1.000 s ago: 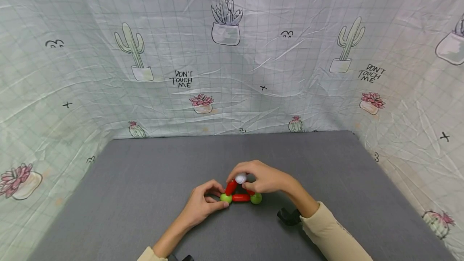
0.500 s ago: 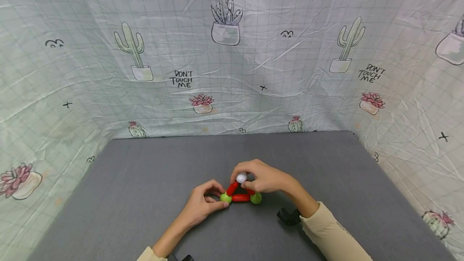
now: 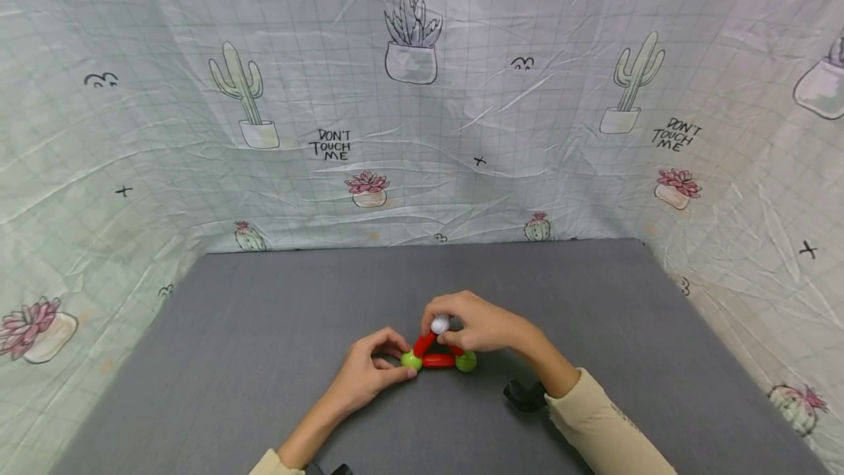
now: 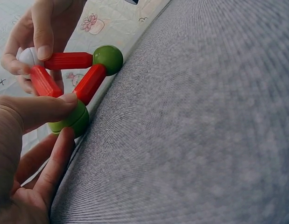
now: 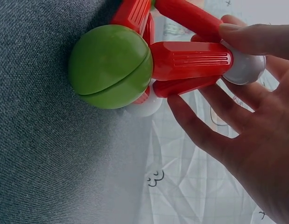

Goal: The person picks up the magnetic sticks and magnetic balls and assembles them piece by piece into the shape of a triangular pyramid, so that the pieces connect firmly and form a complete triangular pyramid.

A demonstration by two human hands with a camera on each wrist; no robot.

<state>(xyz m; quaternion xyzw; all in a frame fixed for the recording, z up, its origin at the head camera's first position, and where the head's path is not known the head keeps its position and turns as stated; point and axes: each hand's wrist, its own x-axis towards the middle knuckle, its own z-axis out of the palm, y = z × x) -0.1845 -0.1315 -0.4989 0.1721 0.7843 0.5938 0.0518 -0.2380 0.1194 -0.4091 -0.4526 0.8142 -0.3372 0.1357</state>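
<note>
A frame of red rods and balls stands on the table. At its left corner my left hand (image 3: 368,367) pinches a green ball (image 4: 78,120) between thumb and fingers. My right hand (image 3: 478,322) holds the white ball (image 3: 439,324) at the top, thumb and fingertips around it. A red rod (image 3: 438,361) lies low between the left ball and another green ball (image 3: 466,361) on the right. Two more red rods slope up toward the white ball. In the right wrist view, a further red rod (image 5: 186,85) and a second white ball (image 5: 145,107) show behind, partly hidden.
The grey table top (image 3: 297,299) spreads around the frame. A pale cloth (image 3: 422,116) printed with cacti hangs at the back and sides. A black strap piece (image 3: 524,394) sits at the right wrist, by the beige sleeve (image 3: 600,416).
The left sloping rod's upper end has tilted to the right, toward the white ball. My right fingertips and the white ball have shifted slightly right. My left hand has stayed put.
</note>
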